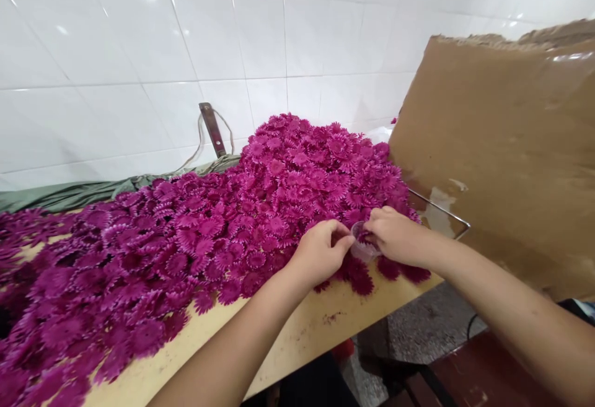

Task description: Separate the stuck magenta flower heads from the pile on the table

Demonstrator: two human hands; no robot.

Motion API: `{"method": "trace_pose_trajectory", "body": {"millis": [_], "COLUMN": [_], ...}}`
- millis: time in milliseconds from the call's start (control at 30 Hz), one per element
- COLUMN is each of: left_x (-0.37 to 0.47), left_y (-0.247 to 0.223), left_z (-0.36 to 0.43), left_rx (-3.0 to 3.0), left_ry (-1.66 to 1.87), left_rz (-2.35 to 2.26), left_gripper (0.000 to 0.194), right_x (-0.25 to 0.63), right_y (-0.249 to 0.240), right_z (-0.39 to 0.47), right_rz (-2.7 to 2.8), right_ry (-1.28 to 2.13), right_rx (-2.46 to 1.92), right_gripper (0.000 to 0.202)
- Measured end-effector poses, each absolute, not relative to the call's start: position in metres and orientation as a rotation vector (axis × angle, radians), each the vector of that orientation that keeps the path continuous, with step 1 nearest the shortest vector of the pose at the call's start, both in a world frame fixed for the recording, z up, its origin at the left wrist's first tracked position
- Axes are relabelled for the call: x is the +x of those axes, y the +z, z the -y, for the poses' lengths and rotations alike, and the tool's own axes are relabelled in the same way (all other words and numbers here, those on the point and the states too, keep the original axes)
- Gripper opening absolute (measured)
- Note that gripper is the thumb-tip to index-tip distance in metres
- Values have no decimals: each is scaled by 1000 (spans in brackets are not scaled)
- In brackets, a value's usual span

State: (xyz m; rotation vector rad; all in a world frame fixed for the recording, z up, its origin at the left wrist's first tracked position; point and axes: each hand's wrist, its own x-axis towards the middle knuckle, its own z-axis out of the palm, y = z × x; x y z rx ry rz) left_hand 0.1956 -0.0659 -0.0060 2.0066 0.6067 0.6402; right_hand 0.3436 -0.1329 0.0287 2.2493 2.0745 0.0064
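So on the far left the magenta fabric flowers (195,240) spread all over the bench (297,332), running off the left edge of the shot so you can't see where the pile ends. A green cloth (93,190) peeks out behind them along the white tiled wall (139,54), mostly buried. There's a brown metal bracket (212,128) with a cord on the wall, its lower end hidden behind the heap. Moving right, the left hand (320,252) has its fingers pinched together right at a small clear plastic cup (365,246), and the right hand (397,236) grips the cup's other side. The cup is half covered by both hands, so what's inside is hard to make out, maybe one flower. Far right, a big torn cardboard sheet (502,147) blocks everything behind it.
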Motion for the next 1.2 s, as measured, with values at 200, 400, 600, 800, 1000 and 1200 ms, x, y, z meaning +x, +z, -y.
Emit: {"method": "trace_pose_trajectory", "body": {"millis": [200,400,600,800,1000,1200], "left_x": [178,168,166,158,155,159], "left_y": [-15,-17,-17,-16,-20,-18], "left_z": [66,61,59,56,58,60], "left_rx": [2173,2179,2160,2149,1853,1262], "left_ry": [587,614,627,626,619,710], "left_rz": [-660,-663,-669,-715,-686,-532], "left_gripper": [10,11,11,14,41,16], "right_x": [328,340,334,349,354,286], "right_y": [31,20,22,30,56,51], "right_z": [114,112,107,99,110,109], "right_rz": [-2039,-1934,-1810,-1890,-2239,-2488], "right_ry": [88,267,197,59,598,-73], "right_rx": [1942,2005,1986,1967,2001,2511], "right_gripper": [18,17,24,22,15,12]}}
